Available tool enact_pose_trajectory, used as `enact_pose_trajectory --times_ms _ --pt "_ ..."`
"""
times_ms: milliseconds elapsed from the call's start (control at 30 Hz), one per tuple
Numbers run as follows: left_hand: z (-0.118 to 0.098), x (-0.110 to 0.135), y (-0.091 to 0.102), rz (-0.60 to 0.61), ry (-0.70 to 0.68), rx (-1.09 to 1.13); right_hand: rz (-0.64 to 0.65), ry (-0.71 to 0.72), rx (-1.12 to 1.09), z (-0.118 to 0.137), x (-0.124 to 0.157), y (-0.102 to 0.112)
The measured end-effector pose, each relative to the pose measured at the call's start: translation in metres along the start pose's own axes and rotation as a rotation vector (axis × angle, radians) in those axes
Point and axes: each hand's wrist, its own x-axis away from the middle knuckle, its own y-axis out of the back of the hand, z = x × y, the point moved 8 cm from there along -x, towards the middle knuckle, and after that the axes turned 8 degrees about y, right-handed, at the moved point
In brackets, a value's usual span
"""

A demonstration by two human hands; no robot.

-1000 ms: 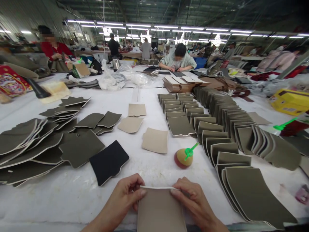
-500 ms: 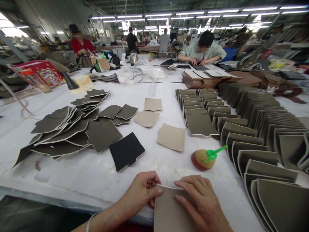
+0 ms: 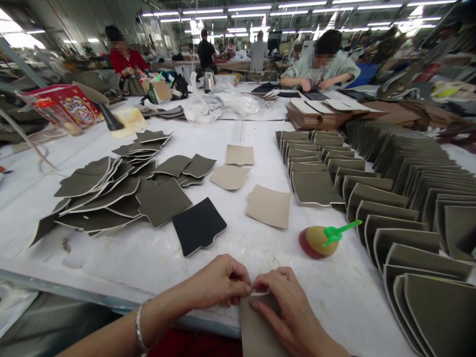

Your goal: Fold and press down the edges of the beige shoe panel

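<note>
Both hands meet at the top edge of a beige panel (image 3: 256,329) by the table's front edge. My left hand (image 3: 223,285) pinches its upper left corner between thumb and curled fingers. Bent over the same top edge, my right hand (image 3: 286,307) grips the panel with its thumb on the face and its fingers along the edge. Past the hands lie a black panel (image 3: 200,225), a loose beige panel (image 3: 268,206) and two more beige pieces beyond it. To the right rests a rounded bottle (image 3: 314,243) with a green nozzle (image 3: 342,230).
A loose pile of olive panels (image 3: 100,198) spreads at the left. Rows of overlapping olive panels (image 3: 390,223) run along the right. Farther back are brown stacked pieces (image 3: 308,114), clear plastic bags (image 3: 223,104), a red box (image 3: 74,106) and a co-worker (image 3: 320,64).
My right hand has moved left along the panel's top edge, close to my left hand, and its fingers are more bent. The view has shifted slightly.
</note>
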Motion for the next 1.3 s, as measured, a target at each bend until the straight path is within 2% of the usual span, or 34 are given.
enact_pose_trajectory --times_ms 233,400,533,867,1067,1300 --pt "-0.005 -0.006 -0.007 0.223 0.106 -0.039 -0.040 0.076 -0.032 0.004 0.002 0.001" --pt "0.001 -0.010 -0.014 0.311 0.157 0.003 -0.078 0.112 -0.075 0.005 0.005 0.001" --pt "0.010 -0.014 -0.017 0.318 0.192 0.065 -0.104 0.163 -0.024 0.010 0.006 0.002" --pt "0.025 -0.014 -0.020 0.216 0.227 0.143 -0.197 0.240 0.164 0.027 0.012 0.000" --pt "0.025 -0.010 -0.027 0.219 0.211 0.108 -0.180 0.268 0.176 0.028 0.017 -0.004" --pt "0.020 -0.003 -0.025 0.229 0.199 0.092 -0.148 0.262 0.147 0.025 0.017 -0.005"
